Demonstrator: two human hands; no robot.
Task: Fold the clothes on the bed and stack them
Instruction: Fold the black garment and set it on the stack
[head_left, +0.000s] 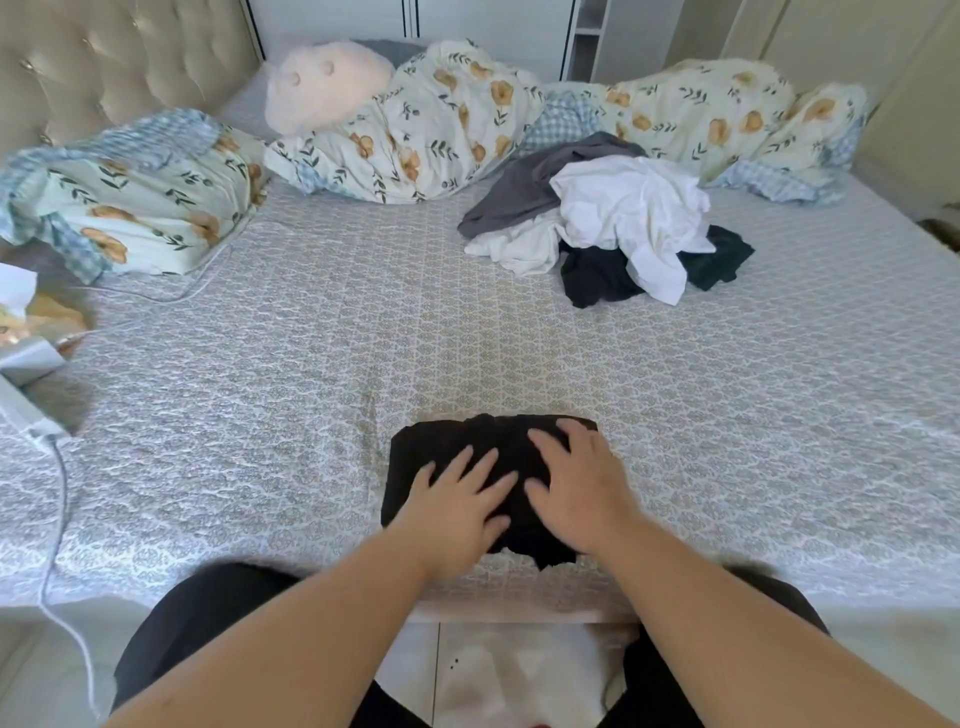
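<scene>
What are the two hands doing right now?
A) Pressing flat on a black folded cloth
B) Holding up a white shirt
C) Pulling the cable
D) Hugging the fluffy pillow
A: the left hand and the right hand both lie with spread fingers on the black folded cloth at the near edge of the bed, while the unfolded pile of clothes sits untouched farther back.

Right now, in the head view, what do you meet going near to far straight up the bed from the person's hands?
Left hand and right hand pressed flat on the folded black garment → bare patterned bedspread → pile of unfolded clothes → floral duvet bunched at the far side.
</scene>
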